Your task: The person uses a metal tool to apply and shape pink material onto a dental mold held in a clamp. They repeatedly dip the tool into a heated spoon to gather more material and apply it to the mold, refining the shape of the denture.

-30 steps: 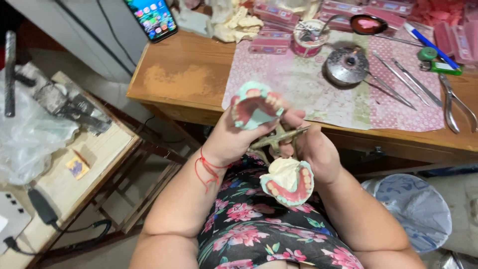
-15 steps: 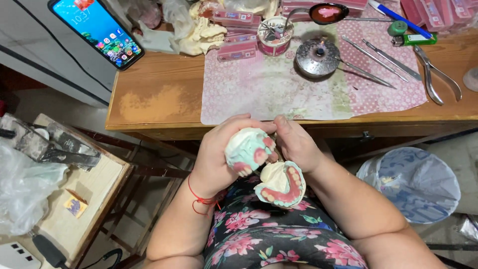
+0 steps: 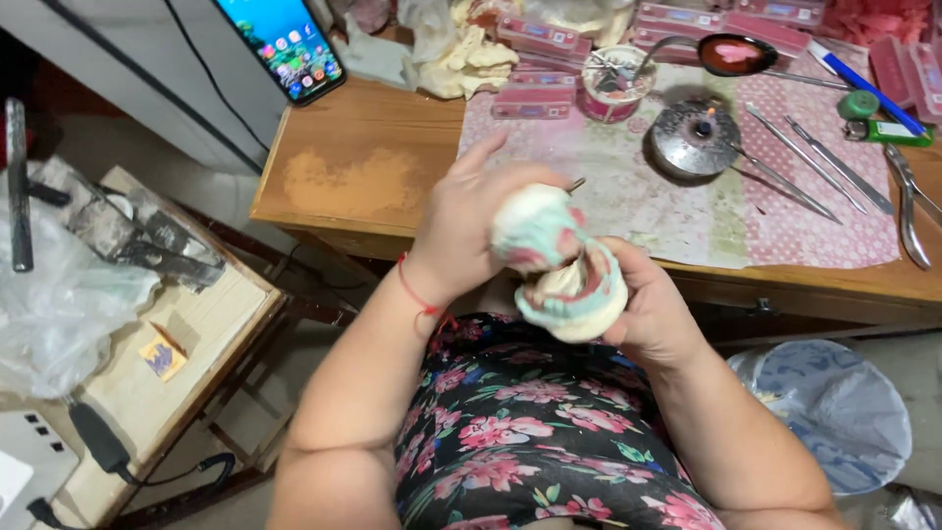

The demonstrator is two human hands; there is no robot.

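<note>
Over my lap, both hands hold two plaster dental casts pressed together. My left hand [image 3: 471, 231], with a red thread round its wrist, grips the upper cast [image 3: 535, 228], white and pale green with pink wax. My right hand [image 3: 655, 312] cups the lower cast [image 3: 579, 299] from below. A thin metal tool tip [image 3: 576, 184] pokes out behind the upper cast; which hand holds it is hidden.
A wooden table [image 3: 363, 177] stands ahead with a patterned cloth [image 3: 687, 196], a small lit metal burner [image 3: 695, 137], metal instruments [image 3: 805, 157], pliers [image 3: 908, 211], a spoon with pink wax [image 3: 731, 51], pink boxes [image 3: 535, 93] and a phone [image 3: 285, 44]. A lined bin [image 3: 834, 402] sits at lower right, a cluttered side table [image 3: 196, 314] at left.
The two casts, held apart a second ago, have been brought together one on top of the other. The metal tool that lay across my fingers is now mostly hidden behind them.
</note>
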